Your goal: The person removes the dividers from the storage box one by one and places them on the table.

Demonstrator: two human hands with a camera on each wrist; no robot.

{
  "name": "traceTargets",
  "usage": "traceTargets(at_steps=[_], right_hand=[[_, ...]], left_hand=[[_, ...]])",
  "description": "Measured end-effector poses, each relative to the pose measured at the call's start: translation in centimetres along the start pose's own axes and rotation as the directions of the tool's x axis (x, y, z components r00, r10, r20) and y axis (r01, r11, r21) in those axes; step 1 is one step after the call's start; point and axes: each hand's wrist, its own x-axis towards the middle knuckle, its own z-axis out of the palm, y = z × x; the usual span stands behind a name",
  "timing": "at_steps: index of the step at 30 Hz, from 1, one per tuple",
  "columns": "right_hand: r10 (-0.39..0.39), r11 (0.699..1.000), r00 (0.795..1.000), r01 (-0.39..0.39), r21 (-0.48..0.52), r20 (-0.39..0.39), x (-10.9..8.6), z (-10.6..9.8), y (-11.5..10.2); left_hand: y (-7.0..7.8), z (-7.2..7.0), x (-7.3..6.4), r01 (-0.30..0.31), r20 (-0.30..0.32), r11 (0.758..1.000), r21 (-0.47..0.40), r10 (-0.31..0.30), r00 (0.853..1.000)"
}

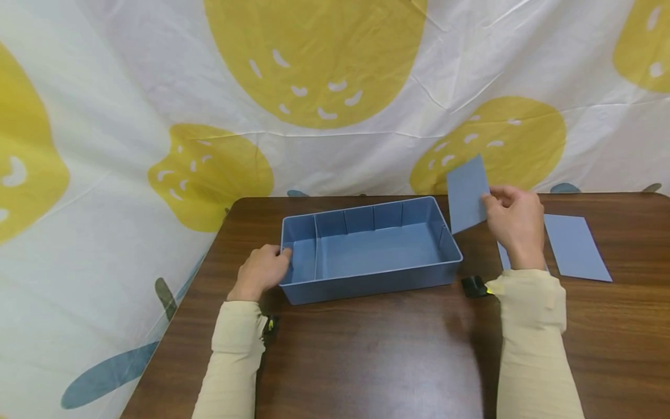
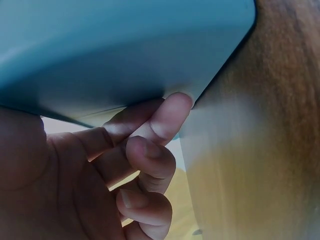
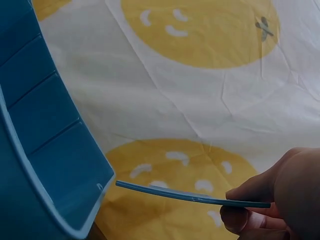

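A blue plastic drawer box (image 1: 366,279) sits on the brown table, one divider (image 1: 316,247) standing across its left part. My left hand (image 1: 262,269) grips the box's left end wall, thumb over the rim inside; in the left wrist view the fingers (image 2: 172,117) lie against the outer wall. My right hand (image 1: 518,224) pinches a loose flat blue divider panel (image 1: 467,195) by its right edge, thumb against one face. The panel is raised and tilted just beyond the box's right end. Seen edge-on in the right wrist view, the panel (image 3: 190,195) reaches toward the box corner (image 3: 102,182).
Two more blue panels lie on the table at the right: one in full view (image 1: 578,247), another (image 1: 503,256) mostly hidden under my right hand. Slots line the box's back wall (image 1: 361,220). Behind the table (image 1: 366,361) hangs a lemon-print cloth (image 1: 340,157).
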Motion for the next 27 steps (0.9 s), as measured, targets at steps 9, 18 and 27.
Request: traceTargets(at_steps=[9,18,27], right_hand=[[-0.002,1.0,0.997,0.004,-0.028,0.074,0.3,0.0,1.2],[0.034,0.998,0.983,-0.025,-0.05,0.182,0.5,0.2,2.2],[0.086,0.992,0.957,-0.056,-0.115,0.276,0.9,0.3,3.5]], left_hand=[[-0.1,0.0,0.0,0.004,0.005,1.0,-0.007,-0.004,1.0],[-0.1,0.0,0.0,0.006,0.006,1.0,-0.007,-0.006,1.0],[0.0,-0.1,-0.1,-0.003,-0.001,1.0,-0.004,0.003,1.0]])
